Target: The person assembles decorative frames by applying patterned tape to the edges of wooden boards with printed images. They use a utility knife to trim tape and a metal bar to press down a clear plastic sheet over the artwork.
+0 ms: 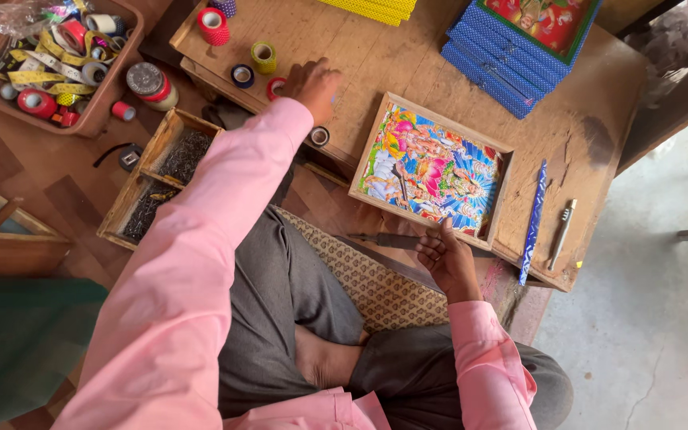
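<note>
A wooden-framed colourful religious picture (431,171) lies flat on the low wooden work table (408,64). My right hand (447,259) rests at its near edge with the fingers apart, fingertips touching the frame and holding nothing. A dark-handled hand tool (392,239) lies just left of that hand. My left hand (312,84) reaches far forward in a pink sleeve, fingers curled down beside a small red tape roll (275,86). Whether it grips the roll is hidden.
More tape rolls stand nearby: yellow-green (263,56), blue (242,76), red (213,25), and a dark one (320,137). A brown basket (125,68) holds tapes, a wooden box (161,171) holds nails. Blue frames (503,56), a blue strip (533,223) and a metal tool (560,235) lie right.
</note>
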The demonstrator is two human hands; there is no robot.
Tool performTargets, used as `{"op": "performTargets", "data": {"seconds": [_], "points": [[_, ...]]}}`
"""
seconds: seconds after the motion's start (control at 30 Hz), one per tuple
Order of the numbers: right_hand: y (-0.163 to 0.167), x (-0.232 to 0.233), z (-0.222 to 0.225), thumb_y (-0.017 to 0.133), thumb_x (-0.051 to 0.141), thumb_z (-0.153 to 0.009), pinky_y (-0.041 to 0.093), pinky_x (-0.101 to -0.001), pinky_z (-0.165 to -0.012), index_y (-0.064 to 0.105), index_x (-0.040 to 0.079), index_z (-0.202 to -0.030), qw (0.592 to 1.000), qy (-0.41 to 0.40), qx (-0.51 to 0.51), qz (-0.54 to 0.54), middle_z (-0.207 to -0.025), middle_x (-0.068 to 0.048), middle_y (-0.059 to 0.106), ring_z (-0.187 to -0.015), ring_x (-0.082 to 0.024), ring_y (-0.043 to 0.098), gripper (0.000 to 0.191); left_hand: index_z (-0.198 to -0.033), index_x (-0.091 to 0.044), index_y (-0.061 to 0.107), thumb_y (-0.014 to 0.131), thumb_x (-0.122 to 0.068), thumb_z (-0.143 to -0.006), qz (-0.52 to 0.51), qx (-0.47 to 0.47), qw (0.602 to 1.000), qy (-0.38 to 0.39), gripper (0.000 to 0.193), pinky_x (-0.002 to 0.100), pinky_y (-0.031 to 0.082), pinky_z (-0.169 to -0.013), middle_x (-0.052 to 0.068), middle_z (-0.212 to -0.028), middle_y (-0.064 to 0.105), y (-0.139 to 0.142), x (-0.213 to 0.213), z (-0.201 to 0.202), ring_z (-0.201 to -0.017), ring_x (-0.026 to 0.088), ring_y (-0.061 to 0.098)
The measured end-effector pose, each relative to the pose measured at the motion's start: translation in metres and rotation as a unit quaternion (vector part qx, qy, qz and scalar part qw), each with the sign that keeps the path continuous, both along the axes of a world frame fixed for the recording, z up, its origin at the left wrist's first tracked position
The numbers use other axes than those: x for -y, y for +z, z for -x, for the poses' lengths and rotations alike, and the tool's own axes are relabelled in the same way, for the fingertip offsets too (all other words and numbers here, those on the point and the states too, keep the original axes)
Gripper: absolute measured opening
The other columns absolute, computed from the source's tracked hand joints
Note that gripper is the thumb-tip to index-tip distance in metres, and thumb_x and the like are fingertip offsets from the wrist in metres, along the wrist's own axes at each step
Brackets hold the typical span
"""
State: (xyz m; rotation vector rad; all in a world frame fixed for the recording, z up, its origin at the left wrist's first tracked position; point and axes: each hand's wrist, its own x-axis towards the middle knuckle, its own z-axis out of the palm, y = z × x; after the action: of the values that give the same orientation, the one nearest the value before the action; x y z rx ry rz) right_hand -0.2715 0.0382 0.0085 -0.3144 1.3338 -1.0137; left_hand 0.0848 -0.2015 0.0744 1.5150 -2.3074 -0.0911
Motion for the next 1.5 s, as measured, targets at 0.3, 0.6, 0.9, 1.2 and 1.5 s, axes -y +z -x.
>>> {"op": "performTargets", "data": {"seconds": [0.3, 0.6, 0.9, 1.2, 1.5], "points": [[0.014, 0.002, -0.012, 0.071, 0.043, -0.093, 0.053, -0.0291, -0.053, 0.068, 0.004, -0.096, 0.991, 0.089, -0.102, 0.0, -0.074, -0.006, 0.069, -0.062, -0.017, 0.068, 0.039, -0.14, -0.004, 0.054, 0.07, 0.004, -0.077, 0.073, -0.093, 0.991, 0.063, 0.066, 0.049, 0.045, -0.096, 0.017, -0.136, 0.06, 0.003, -0.047, -0.023, -0.122, 0.036, 0.058], [0.018, -0.043, -0.065, 0.073, 0.018, -0.094, 0.054, -0.0329, -0.062, 0.073, -0.005, -0.112, 0.919, 0.264, -0.268, 0.114, -0.091, -0.012, 0.073, -0.074, -0.017, 0.067, 0.03, -0.094, -0.001, 0.071, 0.072, -0.025, -0.102, 0.064, -0.25, 0.907, 0.333, 0.025, 0.048, 0.053, -0.089, 0.016, -0.11, 0.071, -0.025, -0.309, -0.14, -0.1, 0.04, 0.067], [0.016, -0.062, -0.075, 0.076, 0.015, -0.098, 0.051, -0.0308, -0.069, 0.073, -0.008, -0.116, 0.901, 0.26, -0.312, 0.149, -0.093, -0.013, 0.071, -0.078, -0.016, 0.064, 0.029, -0.095, -0.005, 0.072, 0.079, -0.025, -0.098, -0.057, -0.155, 0.887, 0.432, 0.021, 0.047, 0.053, -0.082, 0.017, -0.094, 0.072, 0.004, -0.416, -0.205, -0.089, 0.036, 0.069], [0.008, -0.069, -0.065, 0.077, 0.013, -0.099, 0.052, -0.0249, -0.072, 0.073, -0.009, -0.111, 0.894, 0.26, -0.311, 0.188, -0.096, -0.009, 0.072, -0.079, -0.011, 0.064, 0.025, -0.133, -0.006, 0.062, 0.091, -0.013, -0.075, 0.184, 0.001, 0.908, 0.376, 0.066, 0.06, 0.028, -0.121, 0.014, -0.145, 0.051, 0.09, -0.439, -0.244, -0.136, 0.038, 0.05], [0.006, -0.067, -0.063, 0.078, 0.012, -0.096, 0.053, -0.0241, -0.076, 0.071, -0.008, -0.112, 0.914, 0.255, -0.253, 0.187, -0.098, -0.007, 0.072, -0.082, -0.01, 0.065, 0.027, -0.132, -0.004, 0.069, 0.089, -0.011, -0.072, 0.073, 0.077, 0.885, 0.453, 0.063, 0.048, 0.043, -0.105, 0.012, -0.133, 0.066, 0.137, -0.505, -0.317, -0.12, 0.034, 0.058]]}}
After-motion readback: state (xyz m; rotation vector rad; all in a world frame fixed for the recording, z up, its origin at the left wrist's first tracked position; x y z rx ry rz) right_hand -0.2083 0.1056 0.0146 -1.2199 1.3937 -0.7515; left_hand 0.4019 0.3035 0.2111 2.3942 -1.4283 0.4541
